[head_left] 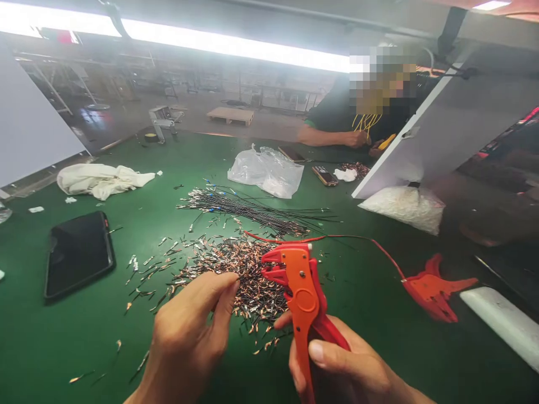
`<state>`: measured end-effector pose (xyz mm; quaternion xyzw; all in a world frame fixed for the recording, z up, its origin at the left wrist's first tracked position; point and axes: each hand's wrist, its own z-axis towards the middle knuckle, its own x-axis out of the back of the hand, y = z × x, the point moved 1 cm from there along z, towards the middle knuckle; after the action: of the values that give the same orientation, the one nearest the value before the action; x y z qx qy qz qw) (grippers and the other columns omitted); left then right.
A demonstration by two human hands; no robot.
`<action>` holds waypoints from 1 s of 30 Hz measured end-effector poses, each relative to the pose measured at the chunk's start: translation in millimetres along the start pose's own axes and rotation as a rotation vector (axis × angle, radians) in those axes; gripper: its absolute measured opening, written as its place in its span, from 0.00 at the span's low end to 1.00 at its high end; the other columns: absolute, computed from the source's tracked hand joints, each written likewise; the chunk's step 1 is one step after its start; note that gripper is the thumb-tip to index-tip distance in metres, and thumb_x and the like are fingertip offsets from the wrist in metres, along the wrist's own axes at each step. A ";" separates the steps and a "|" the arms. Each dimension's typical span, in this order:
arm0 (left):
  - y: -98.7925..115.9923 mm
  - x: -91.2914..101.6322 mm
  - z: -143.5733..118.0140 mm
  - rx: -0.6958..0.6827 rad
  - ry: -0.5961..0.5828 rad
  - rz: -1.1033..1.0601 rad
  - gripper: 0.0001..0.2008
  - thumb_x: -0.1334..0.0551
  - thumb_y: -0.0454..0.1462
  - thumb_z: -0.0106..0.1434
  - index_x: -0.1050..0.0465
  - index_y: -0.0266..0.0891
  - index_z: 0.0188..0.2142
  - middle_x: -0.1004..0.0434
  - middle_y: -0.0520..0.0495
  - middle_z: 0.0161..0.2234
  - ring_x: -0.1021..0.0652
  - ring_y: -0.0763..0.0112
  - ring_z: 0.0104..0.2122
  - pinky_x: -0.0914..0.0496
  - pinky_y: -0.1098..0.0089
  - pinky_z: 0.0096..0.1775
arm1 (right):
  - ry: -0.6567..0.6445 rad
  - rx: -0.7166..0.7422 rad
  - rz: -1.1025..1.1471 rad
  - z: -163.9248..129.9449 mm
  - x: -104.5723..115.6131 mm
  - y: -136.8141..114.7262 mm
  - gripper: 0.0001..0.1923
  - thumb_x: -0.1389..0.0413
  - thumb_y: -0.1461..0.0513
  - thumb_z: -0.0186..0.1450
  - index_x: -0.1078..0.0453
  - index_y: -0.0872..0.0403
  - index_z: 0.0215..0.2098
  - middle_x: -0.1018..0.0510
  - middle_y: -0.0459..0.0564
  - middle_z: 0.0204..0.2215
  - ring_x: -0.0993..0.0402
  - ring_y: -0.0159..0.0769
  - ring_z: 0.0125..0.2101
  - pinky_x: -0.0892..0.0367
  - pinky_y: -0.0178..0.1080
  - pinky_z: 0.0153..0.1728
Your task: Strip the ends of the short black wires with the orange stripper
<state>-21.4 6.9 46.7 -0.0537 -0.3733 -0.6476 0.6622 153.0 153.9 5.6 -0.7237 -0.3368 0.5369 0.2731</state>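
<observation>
My right hand (pixel 345 359) is wrapped round the handles of an orange and red wire stripper (pixel 304 300). The tool stands tilted, its jaws pointing left. My left hand (pixel 196 320) is closed in a pinch just left of those jaws; whatever sits between thumb and forefinger is too small to make out. Beneath both hands spreads a pile of short cut wires (pixel 248 297) with bare copper ends and some metal terminals. Behind the pile lies a bundle of long black wires (pixel 252 209), several with blue parts near their terminal ends.
A second orange stripper (pixel 433 286) lies at right by a white bar (pixel 501 320). On the green table (pixel 84 348) are a black phone (pixel 80 255), a white cloth (pixel 103 180) and plastic bags (pixel 265 170). Across the table, a person (pixel 332 112) handles yellow wires.
</observation>
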 end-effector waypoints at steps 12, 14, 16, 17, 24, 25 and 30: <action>4.5 0.9 4.1 0.054 -0.046 -0.076 0.05 0.41 0.29 0.66 0.29 0.39 0.38 0.26 0.55 0.27 0.26 0.80 0.23 0.29 0.79 0.28 | -0.028 -0.059 -0.013 0.9 -6.3 -0.5 0.24 0.32 0.52 0.59 0.31 0.57 0.46 0.24 0.50 0.35 0.25 0.31 0.31 0.30 0.35 0.33; 4.2 2.6 3.3 0.083 -0.015 -0.070 0.06 0.40 0.29 0.66 0.28 0.40 0.39 0.24 0.55 0.29 0.25 0.80 0.24 0.28 0.79 0.31 | -0.037 -0.049 -0.014 0.9 -7.1 -0.9 0.25 0.33 0.53 0.61 0.31 0.58 0.50 0.22 0.53 0.36 0.21 0.34 0.33 0.29 0.37 0.36; 3.1 4.2 2.1 0.090 -0.009 -0.059 0.06 0.40 0.29 0.66 0.28 0.40 0.41 0.23 0.54 0.31 0.23 0.80 0.26 0.28 0.79 0.32 | -0.058 -0.032 0.011 1.9 -6.6 -0.4 0.25 0.34 0.52 0.63 0.31 0.58 0.52 0.20 0.54 0.35 0.20 0.34 0.32 0.28 0.37 0.36; 2.5 4.9 1.7 0.084 -0.009 -0.055 0.07 0.40 0.29 0.66 0.27 0.41 0.41 0.22 0.54 0.32 0.22 0.79 0.27 0.27 0.80 0.32 | -0.073 -0.020 0.024 2.6 -5.9 0.0 0.25 0.35 0.52 0.63 0.31 0.59 0.52 0.20 0.53 0.34 0.20 0.33 0.31 0.28 0.36 0.35; 3.2 8.6 2.1 0.036 -0.086 -0.121 0.09 0.40 0.27 0.66 0.27 0.40 0.43 0.24 0.54 0.30 0.24 0.79 0.25 0.29 0.79 0.28 | -0.112 0.030 0.028 5.7 0.9 -0.4 0.24 0.34 0.53 0.62 0.29 0.60 0.50 0.20 0.52 0.29 0.23 0.29 0.27 0.30 0.32 0.31; 3.9 9.4 2.2 0.030 -0.094 -0.129 0.09 0.39 0.27 0.66 0.27 0.40 0.43 0.25 0.54 0.29 0.25 0.79 0.25 0.30 0.78 0.28 | -0.107 0.035 0.021 6.0 1.3 -0.6 0.24 0.34 0.53 0.62 0.28 0.60 0.50 0.20 0.51 0.29 0.24 0.29 0.26 0.30 0.32 0.31; 4.2 14.0 3.4 -0.003 -0.120 -0.110 0.09 0.39 0.28 0.65 0.26 0.40 0.43 0.23 0.52 0.32 0.23 0.76 0.28 0.29 0.76 0.30 | -0.103 0.035 -0.001 7.8 2.1 1.5 0.24 0.34 0.53 0.61 0.28 0.60 0.49 0.21 0.51 0.28 0.25 0.29 0.25 0.30 0.33 0.29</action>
<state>-20.8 -2.0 58.8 -0.0727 -0.4137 -0.6792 0.6018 146.2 154.8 1.1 -0.6901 -0.3413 0.5790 0.2685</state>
